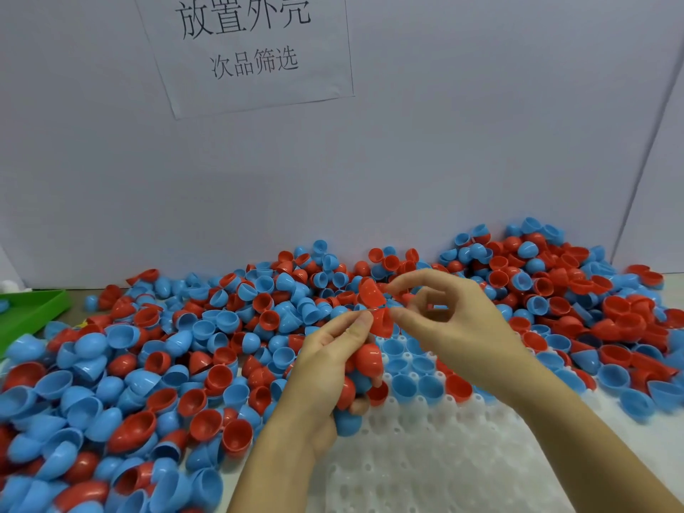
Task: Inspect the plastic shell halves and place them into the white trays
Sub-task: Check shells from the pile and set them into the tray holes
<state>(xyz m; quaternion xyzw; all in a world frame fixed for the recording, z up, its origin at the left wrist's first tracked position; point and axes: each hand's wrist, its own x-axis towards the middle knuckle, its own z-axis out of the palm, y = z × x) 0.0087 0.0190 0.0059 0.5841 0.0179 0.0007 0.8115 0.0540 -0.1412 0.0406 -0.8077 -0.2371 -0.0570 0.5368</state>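
Across the bench: pile of shell halves, barely dented.
White tray below centre, few far pockets filled, most empty; bulk of sorting left, by my reckoning. Left hand cups several halves and pinches a red half with the right hand, its other fingers spread.

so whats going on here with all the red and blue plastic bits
A person is sorting plastic shell halves. The left hand grips a handful of red and blue halves, while the right hand pinches a red half above the white tray. A few tray pockets at the far end already hold halves; most near ones show none. A big loose pile surrounds the tray.
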